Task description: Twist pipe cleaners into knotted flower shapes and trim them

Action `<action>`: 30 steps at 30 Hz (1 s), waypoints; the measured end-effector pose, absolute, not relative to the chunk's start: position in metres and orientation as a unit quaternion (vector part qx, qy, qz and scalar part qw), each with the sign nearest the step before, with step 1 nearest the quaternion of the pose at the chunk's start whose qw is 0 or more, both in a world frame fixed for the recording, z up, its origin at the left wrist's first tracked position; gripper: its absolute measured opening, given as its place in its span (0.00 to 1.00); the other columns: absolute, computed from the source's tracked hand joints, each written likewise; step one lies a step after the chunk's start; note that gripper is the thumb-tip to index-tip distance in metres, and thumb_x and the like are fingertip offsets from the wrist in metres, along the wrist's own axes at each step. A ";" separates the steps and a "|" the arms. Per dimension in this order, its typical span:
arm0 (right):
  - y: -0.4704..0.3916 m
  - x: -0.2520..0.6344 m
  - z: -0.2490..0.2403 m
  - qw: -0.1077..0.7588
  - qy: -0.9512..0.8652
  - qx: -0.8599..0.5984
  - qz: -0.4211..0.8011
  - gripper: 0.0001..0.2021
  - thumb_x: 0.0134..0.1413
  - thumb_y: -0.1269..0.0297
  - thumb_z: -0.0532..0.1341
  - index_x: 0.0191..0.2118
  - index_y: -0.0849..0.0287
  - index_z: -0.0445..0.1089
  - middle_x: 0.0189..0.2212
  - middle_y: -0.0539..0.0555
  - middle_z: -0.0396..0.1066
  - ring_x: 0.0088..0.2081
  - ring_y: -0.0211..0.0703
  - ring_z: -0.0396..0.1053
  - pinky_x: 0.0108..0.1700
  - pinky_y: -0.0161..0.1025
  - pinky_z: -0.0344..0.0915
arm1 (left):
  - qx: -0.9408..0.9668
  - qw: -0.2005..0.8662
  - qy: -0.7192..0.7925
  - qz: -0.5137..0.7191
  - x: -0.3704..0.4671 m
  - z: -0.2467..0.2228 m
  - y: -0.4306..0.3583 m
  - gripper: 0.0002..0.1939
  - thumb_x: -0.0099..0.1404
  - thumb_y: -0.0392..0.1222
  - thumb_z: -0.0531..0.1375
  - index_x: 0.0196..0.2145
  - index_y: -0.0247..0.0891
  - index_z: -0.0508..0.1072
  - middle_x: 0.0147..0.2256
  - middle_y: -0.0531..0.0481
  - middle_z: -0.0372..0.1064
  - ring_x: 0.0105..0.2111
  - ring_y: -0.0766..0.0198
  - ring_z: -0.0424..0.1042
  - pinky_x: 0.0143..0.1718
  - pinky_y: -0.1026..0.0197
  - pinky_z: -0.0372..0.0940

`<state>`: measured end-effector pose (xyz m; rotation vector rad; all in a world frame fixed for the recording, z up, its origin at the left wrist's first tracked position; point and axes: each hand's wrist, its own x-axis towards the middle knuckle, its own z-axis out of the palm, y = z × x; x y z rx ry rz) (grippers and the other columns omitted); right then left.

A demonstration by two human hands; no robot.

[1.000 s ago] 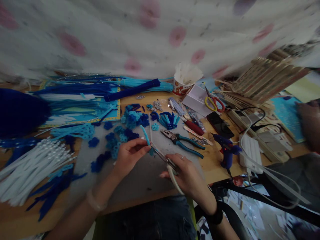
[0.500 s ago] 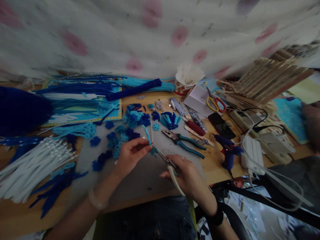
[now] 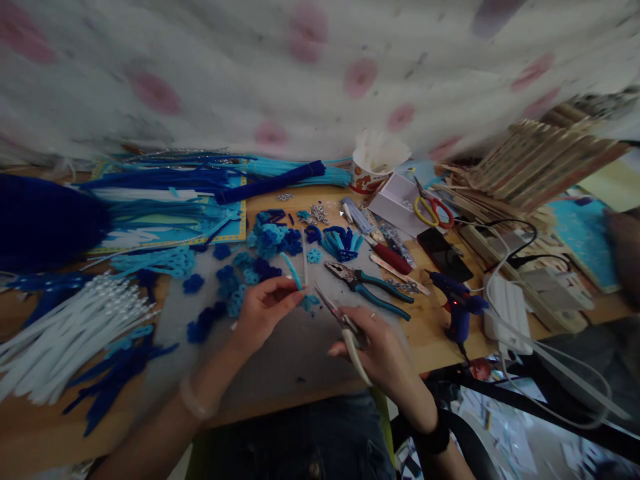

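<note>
My left hand [image 3: 267,310] pinches a light blue fuzzy stem [image 3: 293,271] above the grey mat [image 3: 270,373]. A small light blue piece [image 3: 310,303] shows just right of its fingertips. My right hand [image 3: 377,347] is wrapped round white-handled scissors [image 3: 350,328], whose blades point up and left, a little apart from the stem. Blue flower shapes [image 3: 235,283] lie on the mat left of and beyond my left hand. Pliers with blue handles [image 3: 367,287] rest beyond my right hand.
White stems [image 3: 80,333] and dark blue stems [image 3: 115,380] lie at the left. On the right are a blue glue gun [image 3: 457,303], a phone [image 3: 445,253], red-and-yellow scissors [image 3: 433,210] and a power strip with cables [image 3: 507,313]. A paper cup [image 3: 367,177] stands at the back.
My right hand and the scissors have moved slightly right, and the blades are now away from the stem. My left hand keeps its pinch on the stem.
</note>
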<state>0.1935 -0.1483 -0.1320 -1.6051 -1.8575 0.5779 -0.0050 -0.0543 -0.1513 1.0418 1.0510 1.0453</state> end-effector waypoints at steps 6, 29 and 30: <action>-0.150 0.192 -0.131 0.280 -0.699 -0.634 0.177 0.21 0.61 0.50 0.65 0.50 0.62 0.74 0.34 0.59 0.74 0.33 0.49 0.74 0.34 0.42 0.70 | 0.448 0.658 0.427 0.428 -0.006 -0.148 -0.055 0.20 0.46 0.55 0.75 0.26 0.37 0.78 0.28 0.49 0.78 0.29 0.63 0.75 0.32 0.63 0.69; -0.151 0.199 -0.140 0.285 -0.726 -0.616 0.109 0.21 0.62 0.51 0.64 0.50 0.64 0.76 0.32 0.58 0.73 0.32 0.49 0.73 0.32 0.41 0.68 | 0.435 0.667 0.437 0.417 -0.005 -0.142 -0.055 0.11 0.45 0.42 0.75 0.24 0.37 0.78 0.24 0.53 0.74 0.24 0.68 0.70 0.28 0.67 0.65; -0.151 0.199 -0.140 0.284 -0.727 -0.616 0.104 0.20 0.63 0.51 0.64 0.50 0.64 0.76 0.32 0.58 0.73 0.32 0.49 0.73 0.32 0.41 0.68 | 0.432 0.668 0.438 0.418 -0.006 -0.142 -0.055 0.11 0.45 0.42 0.75 0.24 0.37 0.78 0.24 0.54 0.74 0.24 0.68 0.70 0.28 0.67 0.65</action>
